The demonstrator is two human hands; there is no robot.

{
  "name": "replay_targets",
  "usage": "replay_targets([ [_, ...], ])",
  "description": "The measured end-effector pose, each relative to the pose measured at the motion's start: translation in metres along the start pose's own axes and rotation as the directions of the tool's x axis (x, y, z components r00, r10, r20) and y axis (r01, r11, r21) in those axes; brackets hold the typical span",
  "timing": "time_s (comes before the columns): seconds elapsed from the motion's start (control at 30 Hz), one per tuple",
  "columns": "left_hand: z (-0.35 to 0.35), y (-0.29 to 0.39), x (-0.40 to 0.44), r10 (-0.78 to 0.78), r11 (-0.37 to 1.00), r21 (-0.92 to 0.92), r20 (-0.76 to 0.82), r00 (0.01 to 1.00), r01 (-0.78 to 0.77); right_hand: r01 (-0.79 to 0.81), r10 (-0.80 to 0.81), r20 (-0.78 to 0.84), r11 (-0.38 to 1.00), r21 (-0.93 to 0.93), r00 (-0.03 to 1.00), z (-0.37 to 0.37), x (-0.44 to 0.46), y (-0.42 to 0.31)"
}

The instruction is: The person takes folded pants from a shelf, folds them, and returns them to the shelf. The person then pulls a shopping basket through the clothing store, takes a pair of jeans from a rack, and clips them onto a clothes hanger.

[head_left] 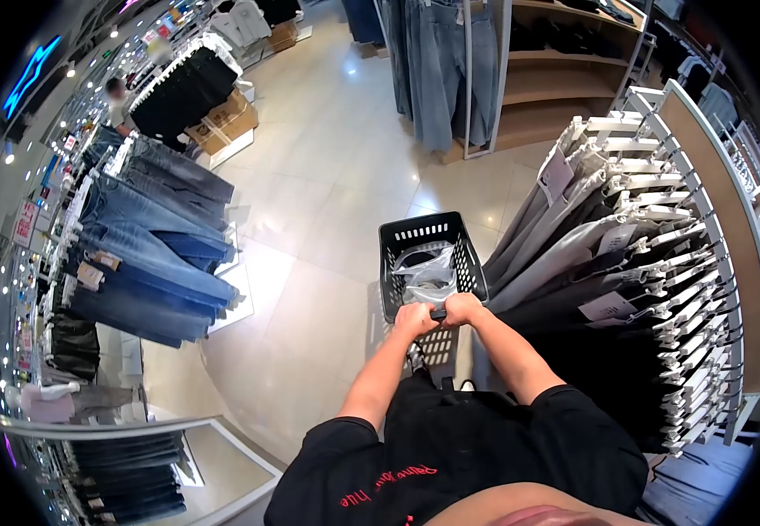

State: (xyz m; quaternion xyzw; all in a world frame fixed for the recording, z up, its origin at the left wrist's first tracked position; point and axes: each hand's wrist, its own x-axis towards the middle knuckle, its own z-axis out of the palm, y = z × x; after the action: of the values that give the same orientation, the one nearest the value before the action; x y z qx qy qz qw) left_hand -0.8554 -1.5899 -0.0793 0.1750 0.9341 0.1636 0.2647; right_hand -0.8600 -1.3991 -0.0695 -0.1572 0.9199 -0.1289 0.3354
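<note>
Head view: I look from the wearer's head, forward and steeply down.
Nearest: black shirt (pixel 520 447), along the bottom edge.
Centre: hands (pixel 463 309) and basket (pixel 386 272), at arm's reach.
Farther: floor (pixel 310 193), stretching toward the top.
Lens: very wide, curving the clothes racks (pixel 720 254) at both sides.

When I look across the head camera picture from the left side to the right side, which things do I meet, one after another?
Blue star sign, hanging blue jeans, left hand, right hand, hanging black trousers, brown panel.
</note>
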Motion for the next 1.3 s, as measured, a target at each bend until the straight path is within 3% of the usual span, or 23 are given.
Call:
replay_targets([
  [0.13,-0.021,-0.016,0.026,0.043,0.999,0.001,0.010,0.999,-0.043,-0.003,0.005,-0.090,1.000,0.019,0.996,-0.007,0.029,0.002],
  [0.6,-0.065,-0.068,0.075,0.111,0.994,-0.006,0.044,0.993,-0.111,-0.158,0.161,-0.111,0.987,0.041,0.981,-0.019,0.100,-0.009],
  [0.67,-0.066,-0.077,0.082,0.156,0.988,-0.011,0.006,0.988,-0.156,-0.185,0.187,-0.053,0.982,0.040,0.981,-0.037,0.100,-0.020],
  [0.87,-0.081,-0.083,0.107,0.150,0.989,-0.013,-0.007,0.989,-0.150,-0.104,0.109,-0.127,0.993,0.049,0.986,-0.040,0.127,-0.003],
  [1.0,-0.091,-0.091,0.133,0.145,0.989,0.034,0.003,0.989,-0.145,-0.141,0.148,-0.073,0.986,0.092,0.986,-0.063,0.147,-0.001],
  [1.3,-0.126,-0.100,0.201,0.109,0.993,0.048,0.017,0.994,-0.109,-0.089,0.111,-0.133,0.983,0.162,0.985,-0.114,0.195,0.027],
])
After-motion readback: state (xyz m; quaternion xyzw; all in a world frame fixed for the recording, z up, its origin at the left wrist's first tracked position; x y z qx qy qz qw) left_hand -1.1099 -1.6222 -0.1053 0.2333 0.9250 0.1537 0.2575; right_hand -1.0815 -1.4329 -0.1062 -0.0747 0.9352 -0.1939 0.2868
